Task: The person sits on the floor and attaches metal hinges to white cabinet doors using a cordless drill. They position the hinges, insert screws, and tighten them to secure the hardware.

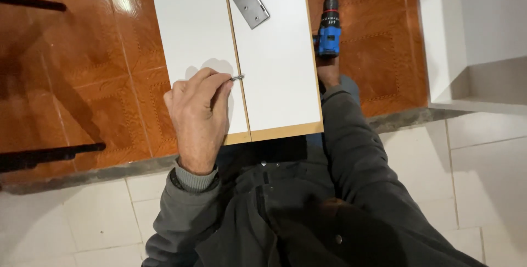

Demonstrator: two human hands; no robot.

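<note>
Your left hand (198, 114) pinches a small, slippery steel screw (237, 78) by its shank; your right hand (328, 72), near the blue cordless drill (329, 32), grip unclear.

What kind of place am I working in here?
Likely a home room under fit-out or furniture assembly, not a workshop: white panels lie over a glossy tiled floor, with a metal hinge on them and a blue cordless drill alongside.

Grey jacket, ribbed grey cuffs

Two white boards (195, 31), two hinges (250, 5), one drill (329, 31)
</note>
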